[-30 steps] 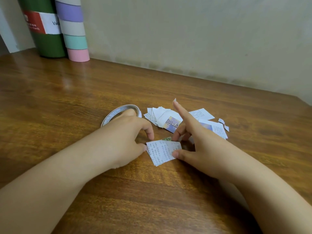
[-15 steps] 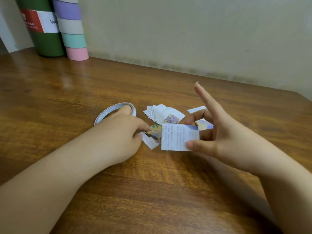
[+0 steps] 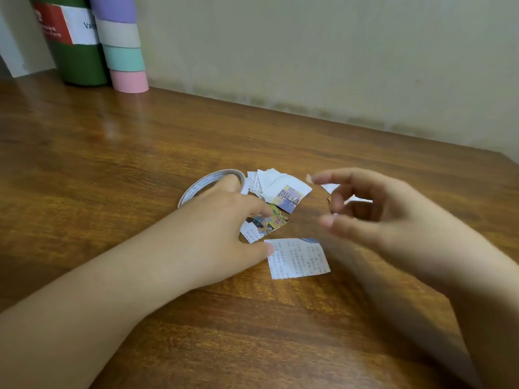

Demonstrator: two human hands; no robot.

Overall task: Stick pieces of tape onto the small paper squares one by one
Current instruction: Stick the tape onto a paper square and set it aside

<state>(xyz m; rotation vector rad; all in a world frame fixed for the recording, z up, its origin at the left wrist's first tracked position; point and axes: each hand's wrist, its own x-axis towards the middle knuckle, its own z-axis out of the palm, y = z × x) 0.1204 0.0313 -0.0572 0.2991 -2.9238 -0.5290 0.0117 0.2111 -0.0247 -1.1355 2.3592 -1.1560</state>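
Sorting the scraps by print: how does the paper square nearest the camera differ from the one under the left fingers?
The text-printed square shows only rows of grey print on white; the colourful square carries a bright multicoloured picture. The text-printed square lies fully in view, only its edge at the left hand's thumb; the colourful square is partly covered by the fingers. Both lie flat on the wooden table.

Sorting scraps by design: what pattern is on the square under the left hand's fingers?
Multicoloured illustration on the paper square, head view.

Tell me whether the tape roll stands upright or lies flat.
Flat: the tape roll lies on its side on the table, ring opening upward, partly under the left hand.
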